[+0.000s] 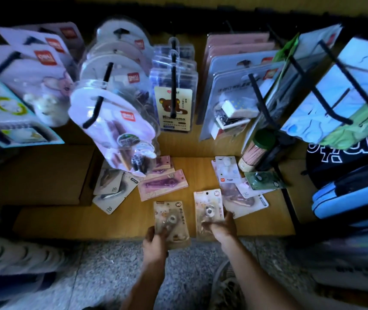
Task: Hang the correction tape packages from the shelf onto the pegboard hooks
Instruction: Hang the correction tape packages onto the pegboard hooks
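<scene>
At the near edge of the wooden shelf (257, 227), each hand gripped one beige correction tape package. The left hand (155, 240) had its fingers curled round the lower end of the left package (171, 220). The right hand (222, 229) pinched the lower end of the right package (208, 209), which stood slightly raised, its punched hole at the far end. Both grips were clamped on card, neither slack.

Further packages lay loose on the shelf: a grey pair (111, 191) at the left, pink ones (163, 186) at centre, and a mixed heap (241, 189) at the right, some overlapping. The black pegboard hooks (99, 108) above were already crowded with blister packs (116, 121), which hung low over the far part of the shelf.

Risks, as judged:
- With both hands loaded, neither was free to steady a hook or hold back hanging stock; a package could miss the tip and drop to the stone floor (111, 265).
- The grips sat at the end opposite the holes, so the cards could flex or swing on approach.
- Reaching upward could knock the low-hanging packs.
- Dim light and blur made the hook tips hard to judge.
</scene>
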